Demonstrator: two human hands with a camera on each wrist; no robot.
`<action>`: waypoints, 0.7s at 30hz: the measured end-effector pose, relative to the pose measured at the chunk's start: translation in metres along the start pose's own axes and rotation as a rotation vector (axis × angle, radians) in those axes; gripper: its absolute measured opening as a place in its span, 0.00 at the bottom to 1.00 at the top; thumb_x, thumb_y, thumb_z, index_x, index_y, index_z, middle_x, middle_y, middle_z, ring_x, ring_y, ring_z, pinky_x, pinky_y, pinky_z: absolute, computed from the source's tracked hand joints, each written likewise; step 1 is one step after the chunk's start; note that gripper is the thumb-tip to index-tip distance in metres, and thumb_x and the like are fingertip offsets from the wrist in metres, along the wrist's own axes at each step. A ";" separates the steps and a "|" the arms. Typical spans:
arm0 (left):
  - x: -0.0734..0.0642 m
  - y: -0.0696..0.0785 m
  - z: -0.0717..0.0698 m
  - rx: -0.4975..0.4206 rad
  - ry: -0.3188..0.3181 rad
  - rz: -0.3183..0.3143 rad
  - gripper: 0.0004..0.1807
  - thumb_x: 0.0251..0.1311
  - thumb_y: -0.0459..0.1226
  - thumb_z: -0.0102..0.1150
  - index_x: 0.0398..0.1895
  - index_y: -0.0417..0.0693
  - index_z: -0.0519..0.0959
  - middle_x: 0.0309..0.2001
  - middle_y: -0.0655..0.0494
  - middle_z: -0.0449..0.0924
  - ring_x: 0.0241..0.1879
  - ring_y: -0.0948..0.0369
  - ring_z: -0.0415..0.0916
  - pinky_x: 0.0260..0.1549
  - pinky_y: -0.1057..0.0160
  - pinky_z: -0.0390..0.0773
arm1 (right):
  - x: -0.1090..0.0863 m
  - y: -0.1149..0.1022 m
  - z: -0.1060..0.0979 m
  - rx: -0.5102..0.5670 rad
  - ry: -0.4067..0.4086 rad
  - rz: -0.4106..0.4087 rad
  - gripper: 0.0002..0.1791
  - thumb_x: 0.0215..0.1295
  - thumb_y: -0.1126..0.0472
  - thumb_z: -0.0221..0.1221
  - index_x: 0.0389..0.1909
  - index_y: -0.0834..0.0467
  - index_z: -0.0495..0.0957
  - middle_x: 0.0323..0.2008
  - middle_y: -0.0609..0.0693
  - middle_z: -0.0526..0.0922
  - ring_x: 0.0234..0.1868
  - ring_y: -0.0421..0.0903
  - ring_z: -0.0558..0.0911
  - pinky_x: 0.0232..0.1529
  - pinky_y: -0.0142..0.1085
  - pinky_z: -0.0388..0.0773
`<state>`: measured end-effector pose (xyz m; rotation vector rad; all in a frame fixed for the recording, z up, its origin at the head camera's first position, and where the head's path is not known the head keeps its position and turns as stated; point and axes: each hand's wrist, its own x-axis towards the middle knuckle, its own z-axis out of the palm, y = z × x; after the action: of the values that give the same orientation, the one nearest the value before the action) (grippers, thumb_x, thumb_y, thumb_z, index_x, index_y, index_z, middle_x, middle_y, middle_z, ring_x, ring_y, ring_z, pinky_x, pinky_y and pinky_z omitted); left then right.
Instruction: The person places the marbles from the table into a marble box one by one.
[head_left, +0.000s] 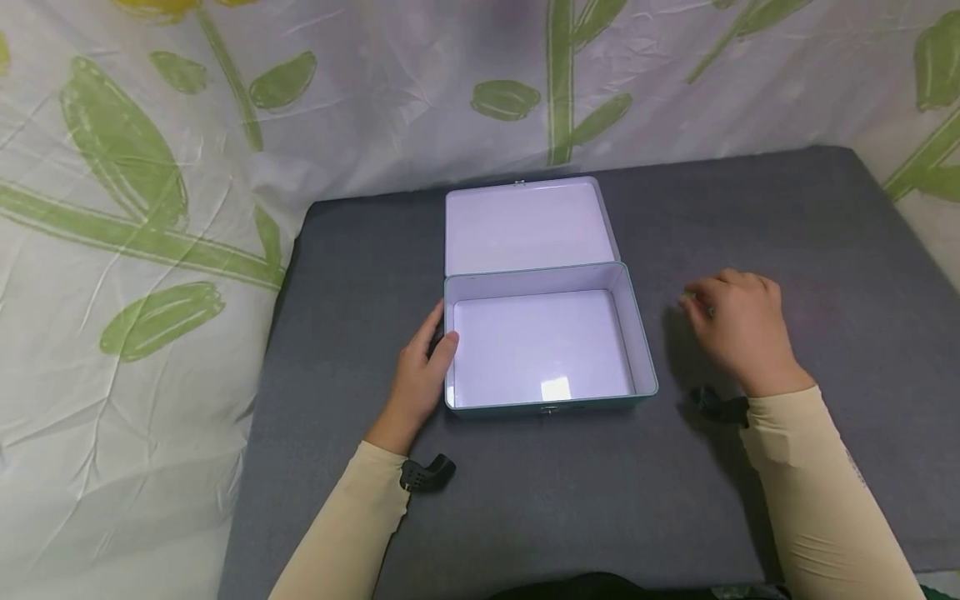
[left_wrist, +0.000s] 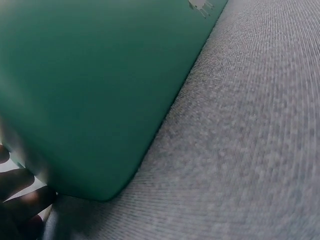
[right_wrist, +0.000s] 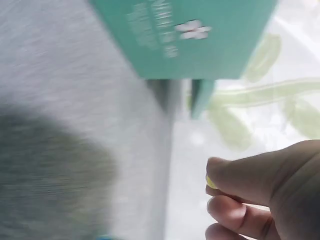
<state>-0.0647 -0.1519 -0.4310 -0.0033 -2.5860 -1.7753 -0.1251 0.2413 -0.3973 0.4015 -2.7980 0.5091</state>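
Note:
An open tin box [head_left: 536, 342], green outside and pale lilac inside, stands on the dark table with its lid [head_left: 528, 227] folded back. Nothing lies inside it. At its left wall, my left hand [head_left: 420, 375] holds the side, thumb over the rim and fingers along the outside. To the right of the box, my right hand [head_left: 738, 321] is held above the table. Between its thumb and fingers it pinches a tiny yellow thing [right_wrist: 210, 182], mostly hidden, so its kind does not show. The green outer wall [left_wrist: 100, 90] fills much of the left wrist view.
The grey cloth-covered table [head_left: 562, 492] spreads around the box. Behind and to the left hangs a white curtain [head_left: 375, 108] with green leaf patterns. A black wrist device [head_left: 427, 473] sits on the left sleeve, and another [head_left: 716, 406] on the right.

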 end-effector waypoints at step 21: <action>0.007 -0.026 0.003 0.003 0.000 0.016 0.31 0.70 0.53 0.47 0.75 0.64 0.59 0.72 0.56 0.62 0.69 0.60 0.60 0.66 0.48 0.61 | 0.051 -0.080 -0.046 0.137 0.033 -0.108 0.11 0.64 0.60 0.63 0.41 0.64 0.86 0.33 0.54 0.81 0.29 0.50 0.76 0.33 0.41 0.68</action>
<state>-0.0723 -0.1588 -0.4561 -0.0237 -2.5813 -1.7666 -0.1377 0.1751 -0.3154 0.5635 -2.7005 0.6783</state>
